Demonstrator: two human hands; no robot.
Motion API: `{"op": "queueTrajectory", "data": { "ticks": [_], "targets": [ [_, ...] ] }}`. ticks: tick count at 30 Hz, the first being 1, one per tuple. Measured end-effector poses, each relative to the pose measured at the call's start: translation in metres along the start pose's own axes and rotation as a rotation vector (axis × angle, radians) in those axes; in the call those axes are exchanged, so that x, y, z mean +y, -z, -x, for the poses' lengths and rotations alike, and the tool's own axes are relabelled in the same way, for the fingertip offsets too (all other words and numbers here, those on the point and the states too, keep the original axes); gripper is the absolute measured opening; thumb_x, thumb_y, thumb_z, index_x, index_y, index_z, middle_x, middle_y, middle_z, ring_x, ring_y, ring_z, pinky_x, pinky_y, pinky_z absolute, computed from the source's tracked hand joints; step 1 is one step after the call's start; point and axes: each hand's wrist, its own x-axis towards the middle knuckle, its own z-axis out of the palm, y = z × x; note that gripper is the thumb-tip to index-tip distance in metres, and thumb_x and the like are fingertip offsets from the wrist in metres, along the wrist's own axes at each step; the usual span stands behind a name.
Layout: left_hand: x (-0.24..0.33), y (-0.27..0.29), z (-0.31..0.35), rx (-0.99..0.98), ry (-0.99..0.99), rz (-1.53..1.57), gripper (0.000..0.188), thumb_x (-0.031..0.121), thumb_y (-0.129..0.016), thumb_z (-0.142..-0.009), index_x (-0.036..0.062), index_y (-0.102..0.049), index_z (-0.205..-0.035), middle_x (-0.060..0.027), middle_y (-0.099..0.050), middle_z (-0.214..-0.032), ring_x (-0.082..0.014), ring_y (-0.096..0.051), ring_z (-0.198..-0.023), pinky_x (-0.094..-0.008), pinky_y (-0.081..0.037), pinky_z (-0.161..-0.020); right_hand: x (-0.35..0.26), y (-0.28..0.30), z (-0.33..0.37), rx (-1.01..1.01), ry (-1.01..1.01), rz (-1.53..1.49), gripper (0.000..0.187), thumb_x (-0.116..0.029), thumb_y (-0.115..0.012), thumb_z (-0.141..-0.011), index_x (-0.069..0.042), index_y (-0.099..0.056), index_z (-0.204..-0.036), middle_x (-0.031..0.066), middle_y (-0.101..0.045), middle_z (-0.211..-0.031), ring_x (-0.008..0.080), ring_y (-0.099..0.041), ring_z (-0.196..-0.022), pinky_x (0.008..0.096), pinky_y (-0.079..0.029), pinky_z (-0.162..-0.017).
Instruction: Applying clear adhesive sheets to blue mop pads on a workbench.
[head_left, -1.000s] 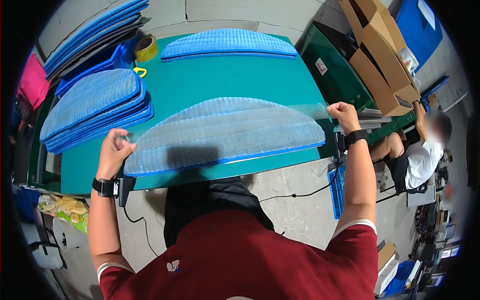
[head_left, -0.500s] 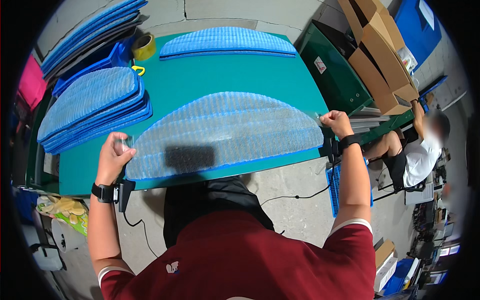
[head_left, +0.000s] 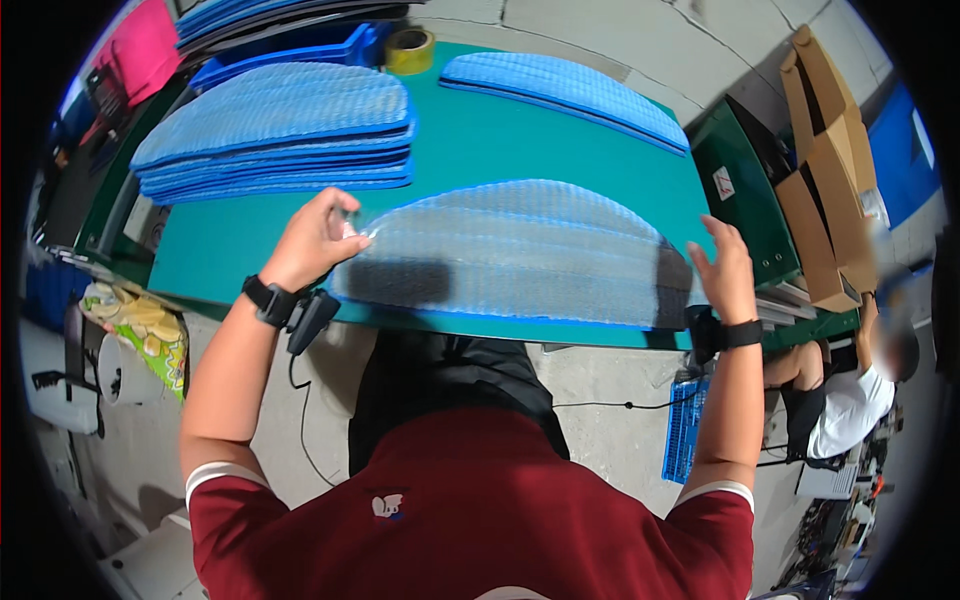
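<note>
A half-moon textile pad, grey with blue stripes and a blue edge, lies flat on the green table before me. At its left end my left hand pinches a clear, shiny piece of plastic film between thumb and fingers; how far the film reaches over the pad I cannot make out. Just beyond the pad's right end my right hand is raised with fingers apart, holding nothing. Dark shadows fall on the pad near both hands.
Several similar pads are stacked in a pile at the left. Another blue pad stack lies at the far edge, near a yellow tape roll and a blue bin. Cardboard boxes and a seated person are at the right.
My right hand has opened from its pinch at the pad's right end. My left hand still pinches the clear film. The view has shifted, so the table appears turned.
</note>
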Motion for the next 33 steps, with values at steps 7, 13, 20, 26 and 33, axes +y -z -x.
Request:
{"op": "queueTrajectory", "data": {
  "ticks": [7,13,20,26,33],
  "targets": [
    [-0.011,-0.001,0.0,0.0,-0.005,0.088,0.034,0.0,-0.068,-0.073,0.0027,-0.046,-0.099,0.0028,-0.051,-0.069,-0.0032,-0.047,-0.062,-0.0176,-0.038,-0.055,-0.225,-0.06,0.005,-0.193,0.522,-0.388,0.068,-0.03,-0.064,-0.074,0.005,-0.037,-0.125,0.0241,-0.034,-0.133,0.0363,-0.031,-0.126,0.0463,-0.026,-0.103],
    [-0.014,-0.002,-0.001,-0.013,0.0,0.242,0.034,0.007,-0.072,-0.07,0.004,-0.05,-0.094,0.0011,-0.052,-0.071,-0.0049,-0.048,-0.065,-0.0208,-0.039,-0.056,-0.288,-0.097,0.012,-0.228,0.54,-0.312,0.074,-0.044,-0.059,-0.077,0.006,-0.036,-0.127,0.026,-0.033,-0.133,0.0357,-0.03,-0.127,0.0513,-0.028,-0.1],
    [-0.009,-0.004,0.002,-0.006,-0.033,0.138,0.032,0.003,-0.07,-0.071,0.0036,-0.049,-0.095,0.0027,-0.049,-0.071,-0.0035,-0.045,-0.064,-0.0192,-0.037,-0.056,-0.221,-0.096,0.02,-0.27,0.362,-0.214,0.079,-0.05,-0.05,-0.081,0.006,-0.027,-0.133,0.0241,-0.023,-0.14,0.0334,-0.02,-0.132,0.0489,-0.019,-0.105],
    [-0.009,-0.003,0.001,-0.024,-0.009,0.179,0.032,-0.001,-0.067,-0.073,0.0041,-0.048,-0.097,0.0037,-0.048,-0.07,-0.0025,-0.044,-0.063,-0.0179,-0.035,-0.057,-0.087,-0.068,0.04,-0.296,-0.007,0.046,0.079,-0.054,-0.043,-0.083,0.001,-0.024,-0.136,0.0207,-0.018,-0.143,0.0301,-0.014,-0.135,0.0467,-0.013,-0.107],
    [-0.001,-0.003,0.002,-0.038,0.076,0.122,0.029,0.001,-0.065,-0.074,0.0044,-0.048,-0.098,0.0049,-0.045,-0.067,-0.0021,-0.041,-0.061,-0.0172,-0.032,-0.055,0.019,-0.045,0.064,-0.286,-0.394,0.136,0.076,-0.055,-0.04,-0.085,0.0,-0.026,-0.136,0.0199,-0.024,-0.141,0.0285,-0.021,-0.133,0.0485,-0.012,-0.107]
  ]
}}
